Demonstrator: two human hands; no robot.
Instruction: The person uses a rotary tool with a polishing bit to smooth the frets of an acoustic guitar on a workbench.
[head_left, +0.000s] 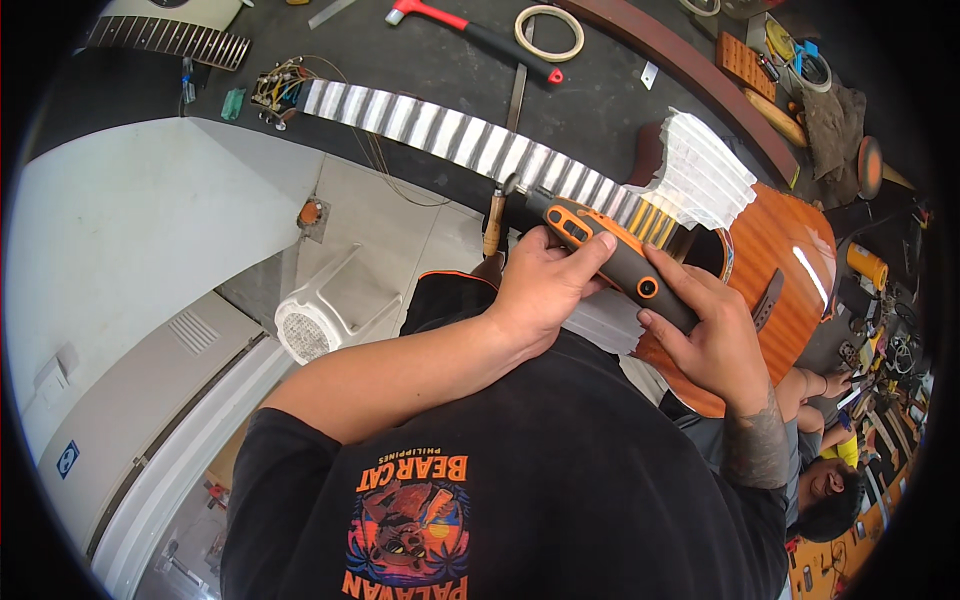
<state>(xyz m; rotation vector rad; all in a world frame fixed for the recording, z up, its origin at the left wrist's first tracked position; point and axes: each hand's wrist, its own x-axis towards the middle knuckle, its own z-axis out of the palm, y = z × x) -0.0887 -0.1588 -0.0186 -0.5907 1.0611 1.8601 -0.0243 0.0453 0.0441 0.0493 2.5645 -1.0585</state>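
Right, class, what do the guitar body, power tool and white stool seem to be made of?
Guitar body: glossy wood, showing orange-brown grain and a bright reflection. Power tool: probably plastic casing, mostly matt, smoothly moulded; dark areas may be rubber. White stool: likely plastic, its legs smooth and evenly white.

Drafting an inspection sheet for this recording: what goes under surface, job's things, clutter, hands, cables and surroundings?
Surface: dark benchtop, objects spread across it.
Job's things: orange-and-black rotary tool, its small disc by the near edge of the guitar neck, contact unclear; white strips along the neck.
Clutter: red-and-black hammer and tape roll beyond the neck.
Hands: left hand and right hand both grip the rotary tool.
Cables: nothing seen attached to the tool.
Surroundings: white stool at left; another person at lower right.
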